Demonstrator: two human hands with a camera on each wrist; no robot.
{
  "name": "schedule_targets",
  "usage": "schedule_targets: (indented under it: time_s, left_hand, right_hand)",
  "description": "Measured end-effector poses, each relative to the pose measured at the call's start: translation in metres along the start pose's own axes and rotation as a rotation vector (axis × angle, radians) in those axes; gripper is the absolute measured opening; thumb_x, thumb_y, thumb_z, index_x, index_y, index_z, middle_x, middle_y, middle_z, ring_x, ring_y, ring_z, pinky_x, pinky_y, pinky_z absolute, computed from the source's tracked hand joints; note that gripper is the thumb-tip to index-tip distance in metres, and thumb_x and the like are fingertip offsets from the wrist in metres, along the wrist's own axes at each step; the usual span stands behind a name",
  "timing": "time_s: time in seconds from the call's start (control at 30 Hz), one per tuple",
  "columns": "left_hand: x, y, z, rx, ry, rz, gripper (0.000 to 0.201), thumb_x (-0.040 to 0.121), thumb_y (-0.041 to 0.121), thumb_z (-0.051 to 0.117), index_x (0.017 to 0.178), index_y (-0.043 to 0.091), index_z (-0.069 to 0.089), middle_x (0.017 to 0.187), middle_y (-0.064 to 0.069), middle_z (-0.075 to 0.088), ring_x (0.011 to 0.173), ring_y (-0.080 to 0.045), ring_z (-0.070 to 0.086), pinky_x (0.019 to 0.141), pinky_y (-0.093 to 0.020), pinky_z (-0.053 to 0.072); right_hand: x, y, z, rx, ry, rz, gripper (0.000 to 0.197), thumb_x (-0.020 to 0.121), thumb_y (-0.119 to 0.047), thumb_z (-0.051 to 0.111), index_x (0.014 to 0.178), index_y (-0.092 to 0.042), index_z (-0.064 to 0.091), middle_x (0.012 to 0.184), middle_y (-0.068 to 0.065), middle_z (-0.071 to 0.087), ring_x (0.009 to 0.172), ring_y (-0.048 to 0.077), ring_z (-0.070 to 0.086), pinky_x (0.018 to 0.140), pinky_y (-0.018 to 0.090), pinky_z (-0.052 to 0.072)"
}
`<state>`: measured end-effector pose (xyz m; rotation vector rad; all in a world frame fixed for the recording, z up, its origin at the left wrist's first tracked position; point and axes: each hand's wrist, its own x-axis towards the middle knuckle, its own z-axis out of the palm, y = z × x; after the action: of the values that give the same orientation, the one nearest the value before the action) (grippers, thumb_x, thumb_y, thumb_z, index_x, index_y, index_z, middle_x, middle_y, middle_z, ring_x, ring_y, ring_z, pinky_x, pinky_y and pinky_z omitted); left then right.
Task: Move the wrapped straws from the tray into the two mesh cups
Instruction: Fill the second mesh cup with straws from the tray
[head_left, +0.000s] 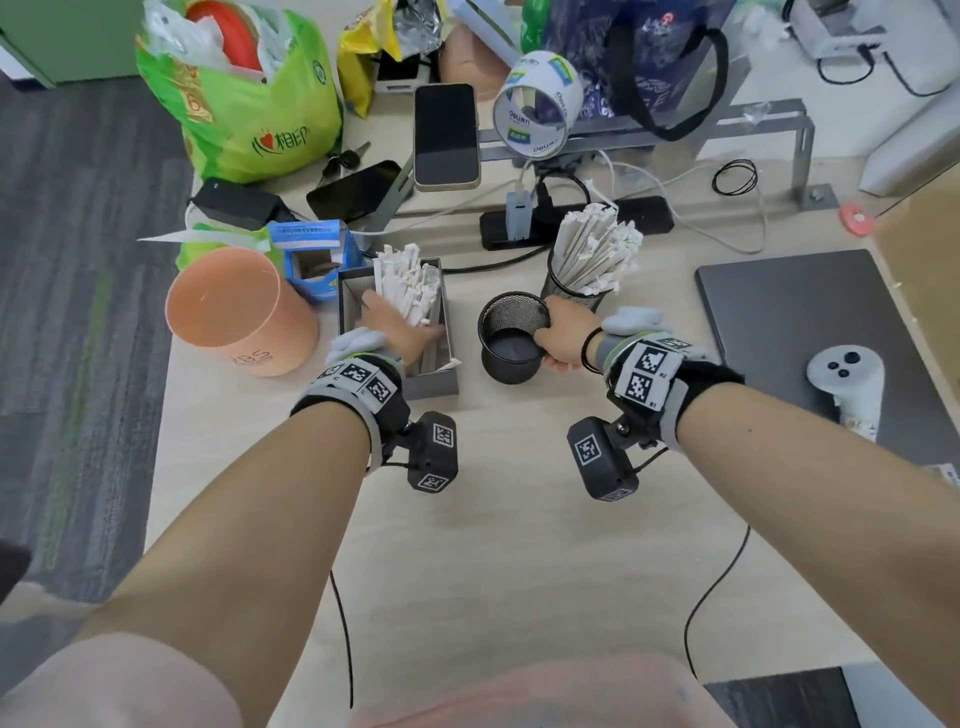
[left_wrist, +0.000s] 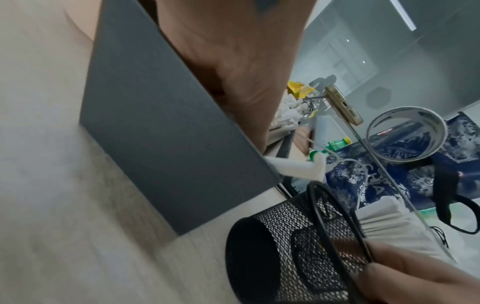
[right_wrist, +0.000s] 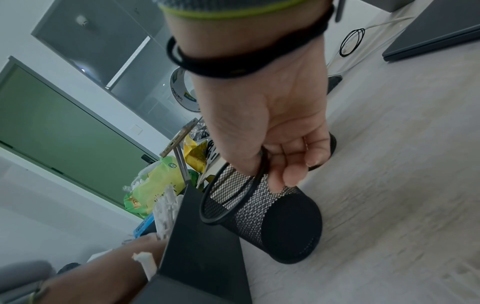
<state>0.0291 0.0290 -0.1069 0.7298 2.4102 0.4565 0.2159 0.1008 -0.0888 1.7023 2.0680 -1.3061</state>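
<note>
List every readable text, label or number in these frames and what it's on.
"相印", after a heart mark: green plastic bag.
"PBS", faint, embossed: orange cylinder.
"R1" and "R2", beside the square tags: right wrist band.
"6": green plastic bag's orange patch, seen from the right wrist.
Tape roll: blue-green brand labels, too blurred to read surely.
Blue carton: white label print too small to read.
Navy bag: white lettering, not legible.

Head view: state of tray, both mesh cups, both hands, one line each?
tray: open-topped, wrapped straws piled at its far right side.
near mesh cup: upright, no straws inside.
far mesh cup: upright, packed with wrapped straws.
left hand: inside the tray, on the straws; grip hidden.
right hand: pinching the near cup's rim, thumb inside.
</note>
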Motion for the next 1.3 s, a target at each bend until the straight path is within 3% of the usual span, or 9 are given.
schedule_targets:
  time_s: [0.43, 0.57, 0.63, 0.7, 0.83, 0.93, 1.07, 1.2, 1.3]
  left_hand:
    - [0.003, -0.007, -0.029, -0.306, -0.043, 0.255, 0.054, 0.077, 0.016, 0.065, 0.127, 0.008, 0.048, 0.113, -0.006, 0.06, 0.102, -0.021, 0.058, 0.088, -0.031, 0.047]
    - [0.001, -0.012, -0.029, -0.244, -0.052, 0.215, 0.052, 0.077, 0.017, 0.064, 0.126, 0.008, 0.049, 0.112, -0.006, 0.061, 0.103, -0.021, 0.058, 0.087, -0.029, 0.045]
    - [-0.002, -0.015, -0.024, -0.206, -0.078, 0.17, 0.058, 0.08, 0.015, 0.065, 0.131, 0.004, 0.041, 0.123, -0.012, 0.058, 0.114, -0.027, 0.057, 0.089, -0.031, 0.043]
    - [-0.004, -0.015, -0.022, -0.132, -0.085, 0.135, 0.055, 0.082, 0.015, 0.065, 0.13, 0.001, 0.042, 0.124, -0.016, 0.058, 0.115, -0.031, 0.057, 0.088, -0.031, 0.044]
    - [-0.005, -0.013, -0.021, -0.026, 0.009, 0.182, 0.041, 0.081, 0.017, 0.062, 0.118, 0.0, 0.057, 0.113, -0.018, 0.065, 0.105, -0.033, 0.062, 0.088, -0.037, 0.05]
    - [-0.007, -0.015, -0.023, -0.013, -0.017, 0.108, 0.048, 0.083, 0.021, 0.064, 0.124, 0.003, 0.048, 0.114, -0.013, 0.061, 0.106, -0.029, 0.059, 0.087, -0.034, 0.045]
    - [-0.012, -0.013, -0.025, 0.283, -0.137, 0.068, 0.05, 0.083, 0.029, 0.065, 0.122, 0.0, 0.052, 0.12, -0.016, 0.064, 0.109, -0.033, 0.062, 0.091, -0.037, 0.049]
    - [-0.017, -0.006, -0.029, 0.232, 0.001, 0.159, 0.042, 0.087, 0.023, 0.057, 0.122, -0.001, 0.054, 0.118, -0.018, 0.063, 0.108, -0.035, 0.061, 0.086, -0.035, 0.047]
    - [-0.018, -0.005, -0.035, 0.074, 0.086, 0.196, 0.032, 0.087, 0.018, 0.054, 0.116, 0.004, 0.058, 0.116, -0.017, 0.065, 0.107, -0.034, 0.061, 0.085, -0.032, 0.046]
  right_hand:
    - [0.002, 0.003, 0.006, -0.039, 0.054, -0.021, 0.007, 0.09, -0.007, 0.04, 0.097, -0.008, 0.035, 0.084, 0.02, 0.055, 0.046, 0.021, 0.048, 0.021, 0.008, 0.023]
    - [0.007, 0.006, 0.009, -0.09, 0.092, -0.042, 0.009, 0.089, -0.01, 0.043, 0.095, -0.009, 0.036, 0.087, 0.019, 0.055, 0.061, 0.03, 0.053, 0.016, 0.015, 0.022]
    - [0.01, 0.008, 0.01, -0.107, 0.097, -0.045, 0.01, 0.088, -0.011, 0.044, 0.095, -0.009, 0.037, 0.092, 0.021, 0.056, 0.073, 0.03, 0.053, 0.031, 0.006, 0.036]
    - [0.011, 0.009, 0.01, -0.117, 0.1, -0.044, 0.014, 0.089, -0.012, 0.044, 0.1, -0.004, 0.042, 0.096, 0.022, 0.057, 0.076, 0.03, 0.054, 0.041, -0.003, 0.035]
    - [0.01, 0.008, 0.011, -0.125, 0.111, -0.05, 0.026, 0.089, -0.011, 0.044, 0.112, 0.0, 0.045, 0.1, 0.024, 0.059, 0.084, 0.039, 0.062, 0.031, 0.019, 0.038]
    - [0.009, 0.008, 0.012, -0.138, 0.119, -0.054, 0.012, 0.089, -0.012, 0.044, 0.1, -0.006, 0.04, 0.109, 0.027, 0.062, 0.092, 0.042, 0.065, 0.036, 0.024, 0.034]
    - [0.007, 0.006, 0.012, -0.135, 0.12, -0.046, 0.03, 0.089, -0.011, 0.043, 0.116, 0.002, 0.044, 0.112, 0.029, 0.061, 0.093, 0.044, 0.064, 0.048, 0.035, 0.038]
    - [0.004, 0.005, 0.011, -0.128, 0.116, -0.052, 0.024, 0.09, -0.011, 0.044, 0.11, 0.001, 0.044, 0.113, 0.029, 0.06, 0.095, 0.044, 0.064, 0.044, 0.03, 0.039]
    - [0.002, 0.004, 0.01, -0.129, 0.114, -0.056, 0.019, 0.09, -0.011, 0.043, 0.106, -0.002, 0.043, 0.112, 0.029, 0.061, 0.091, 0.042, 0.064, 0.059, 0.035, 0.042]
